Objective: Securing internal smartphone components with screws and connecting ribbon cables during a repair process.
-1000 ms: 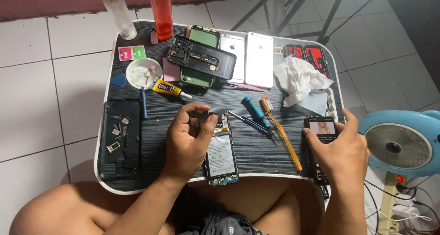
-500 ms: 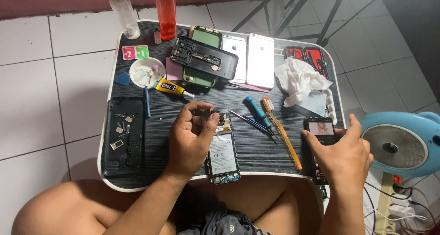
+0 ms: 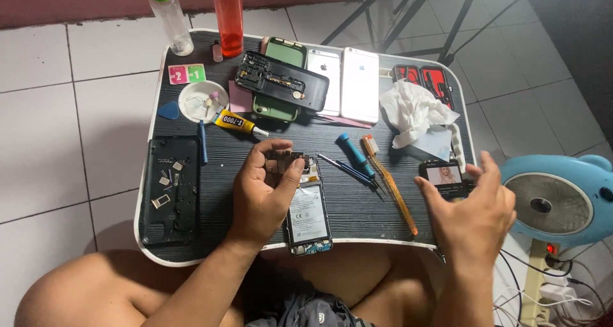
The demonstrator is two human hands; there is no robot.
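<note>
In the head view, the left hand (image 3: 265, 196) pinches a small circuit board (image 3: 283, 159) over the opened phone (image 3: 307, 215) on the bench (image 3: 357, 202). Right of that phone, the right hand (image 3: 471, 209) hovers, fingers (image 3: 485, 167) spread, over a lit phone (image 3: 442, 175).

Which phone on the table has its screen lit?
The small phone by the right hand, at the table's right edge; the others lie back-up or opened, showing no lit screen.

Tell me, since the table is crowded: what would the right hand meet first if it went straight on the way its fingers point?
Probably the lit phone: the right hand hovers right behind it, fingers spread. Beyond lies the crumpled tissue. Height above the phone is unclear.
</note>
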